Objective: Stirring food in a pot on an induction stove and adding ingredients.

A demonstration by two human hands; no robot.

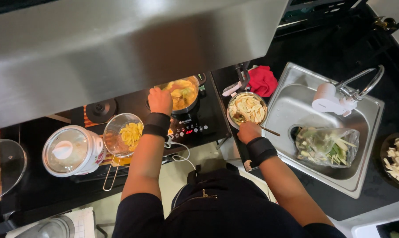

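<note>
Standing over the counter, the person has both arms out, seen from the head camera looking straight down. The left hand (159, 100) is closed in a fist at the near rim of the pot (185, 93) of yellow stew on the induction hob (195, 125); what it grips is hidden, so I cannot tell if it holds a handle or a utensil. The right hand (248, 131) is closed around a spoon (252, 123), whose bowl lies in the metal bowl (248, 108) of pale sliced vegetable just right of the hob.

Risk, as I judge it: the left wrist sits close to the hot pot, and a jolt could slop stew onto the hob's controls. The metal bowl stands near the edge of the sink (292, 105), so a hard scoop could tip it in.

Room is tight. A strainer (123, 134) of yellow pieces and a rice cooker (72, 151) crowd the left, the extractor hood (120, 48) overhangs the far side, and a bag of greens (328, 146) fills the sink. A red cloth (263, 80) lies beyond the bowl, and a power cable (181, 154) dangles off the near edge.
</note>
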